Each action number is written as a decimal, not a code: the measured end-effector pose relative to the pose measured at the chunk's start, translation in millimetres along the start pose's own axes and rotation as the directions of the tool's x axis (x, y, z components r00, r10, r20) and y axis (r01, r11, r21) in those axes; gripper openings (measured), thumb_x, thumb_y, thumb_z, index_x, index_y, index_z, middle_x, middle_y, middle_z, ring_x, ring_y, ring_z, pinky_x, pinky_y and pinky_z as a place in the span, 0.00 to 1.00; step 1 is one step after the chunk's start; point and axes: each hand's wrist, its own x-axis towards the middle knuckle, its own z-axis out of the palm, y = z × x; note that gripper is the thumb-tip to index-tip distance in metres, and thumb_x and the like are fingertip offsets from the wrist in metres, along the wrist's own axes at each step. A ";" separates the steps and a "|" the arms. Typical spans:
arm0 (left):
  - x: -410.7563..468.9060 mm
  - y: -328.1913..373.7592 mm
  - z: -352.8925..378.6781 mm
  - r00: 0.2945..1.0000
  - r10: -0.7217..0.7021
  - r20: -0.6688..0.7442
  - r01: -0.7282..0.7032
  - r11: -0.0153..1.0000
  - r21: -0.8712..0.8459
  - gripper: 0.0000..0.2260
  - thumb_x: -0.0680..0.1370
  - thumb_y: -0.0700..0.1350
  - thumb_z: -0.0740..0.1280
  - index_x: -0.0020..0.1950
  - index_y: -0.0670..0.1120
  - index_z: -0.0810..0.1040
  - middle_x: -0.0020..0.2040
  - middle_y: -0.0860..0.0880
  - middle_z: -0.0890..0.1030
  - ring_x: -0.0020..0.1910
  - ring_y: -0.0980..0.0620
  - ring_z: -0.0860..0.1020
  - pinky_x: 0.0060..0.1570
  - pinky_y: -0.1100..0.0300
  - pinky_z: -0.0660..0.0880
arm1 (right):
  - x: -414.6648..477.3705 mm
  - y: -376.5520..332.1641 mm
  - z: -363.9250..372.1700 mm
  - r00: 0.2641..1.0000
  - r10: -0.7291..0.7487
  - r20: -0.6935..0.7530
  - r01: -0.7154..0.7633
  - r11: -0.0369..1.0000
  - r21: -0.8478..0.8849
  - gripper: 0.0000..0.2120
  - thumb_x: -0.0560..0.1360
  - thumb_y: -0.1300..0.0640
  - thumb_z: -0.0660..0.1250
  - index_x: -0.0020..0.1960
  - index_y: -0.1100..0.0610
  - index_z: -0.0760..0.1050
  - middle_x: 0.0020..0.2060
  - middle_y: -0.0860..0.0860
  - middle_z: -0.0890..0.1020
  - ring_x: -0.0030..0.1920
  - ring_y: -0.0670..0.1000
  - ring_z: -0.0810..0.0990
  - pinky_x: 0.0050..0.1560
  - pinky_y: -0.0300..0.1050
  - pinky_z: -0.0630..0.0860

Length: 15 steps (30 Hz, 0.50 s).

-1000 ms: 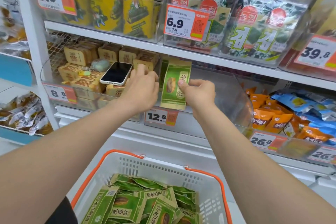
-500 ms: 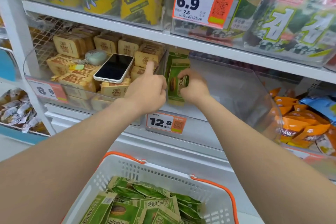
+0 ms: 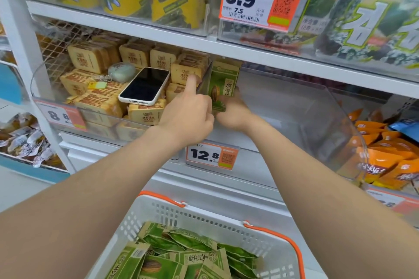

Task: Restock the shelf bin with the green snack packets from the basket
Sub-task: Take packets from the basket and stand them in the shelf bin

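A green snack packet (image 3: 223,84) stands upright at the left end of the clear shelf bin (image 3: 294,108), against its left divider. My right hand (image 3: 235,112) grips the packet's lower edge inside the bin. My left hand (image 3: 188,113) is beside it with fingers curled and only the index finger raised, its tip at the divider. Whether its thumb touches the packet is hidden. Below, the white basket with orange handles (image 3: 204,217) holds several more green packets (image 3: 181,256).
A phone (image 3: 145,85) lies on brown snack packs (image 3: 97,102) in the neighbouring bin on the left. Orange packets (image 3: 385,154) fill the bin to the right. A 12.8 price tag (image 3: 210,155) hangs below the bin. A shelf board (image 3: 272,54) runs close overhead.
My right hand has carried the green packet from the bin's front deeper inside, up against the left divider. My left hand has closed into a fist with the index finger raised.
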 end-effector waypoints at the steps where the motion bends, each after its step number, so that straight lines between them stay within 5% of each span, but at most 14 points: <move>1: -0.4 -0.1 -0.6 1.000 0.003 0.003 -0.003 1.000 0.000 0.07 0.80 0.45 0.65 0.51 0.48 0.83 0.71 0.42 0.62 0.32 0.52 0.67 0.45 0.50 0.75 | 0.8 2.8 2.2 0.998 0.030 0.060 -0.029 0.999 -0.028 0.29 0.77 0.59 0.64 0.78 0.50 0.68 0.78 0.59 0.57 0.74 0.62 0.65 0.69 0.39 0.64; 6: -3.0 1.0 -3.9 1.000 0.023 0.008 -0.024 1.000 0.018 0.07 0.81 0.44 0.64 0.55 0.47 0.81 0.72 0.42 0.60 0.37 0.46 0.71 0.45 0.48 0.75 | 0.4 12.8 2.1 0.975 0.138 0.173 -0.116 0.984 -0.132 0.37 0.80 0.57 0.62 0.85 0.48 0.51 0.81 0.58 0.57 0.77 0.62 0.65 0.73 0.46 0.66; 11: -5.9 4.3 -3.3 1.000 0.018 -0.007 -0.017 0.994 0.107 0.11 0.81 0.45 0.63 0.60 0.43 0.78 0.70 0.40 0.62 0.55 0.36 0.73 0.50 0.44 0.74 | -0.7 12.6 1.0 0.979 0.106 0.172 -0.085 0.989 -0.122 0.37 0.74 0.54 0.62 0.82 0.47 0.60 0.78 0.53 0.60 0.74 0.61 0.69 0.74 0.50 0.69; 15: -10.6 8.8 -3.7 1.000 0.016 0.003 -0.017 0.989 0.148 0.10 0.81 0.46 0.62 0.58 0.43 0.77 0.66 0.41 0.62 0.50 0.40 0.68 0.46 0.47 0.69 | 28.9 44.9 19.4 0.979 0.051 0.196 -0.032 0.994 -0.100 0.31 0.70 0.50 0.63 0.74 0.48 0.70 0.73 0.53 0.68 0.72 0.61 0.71 0.75 0.52 0.69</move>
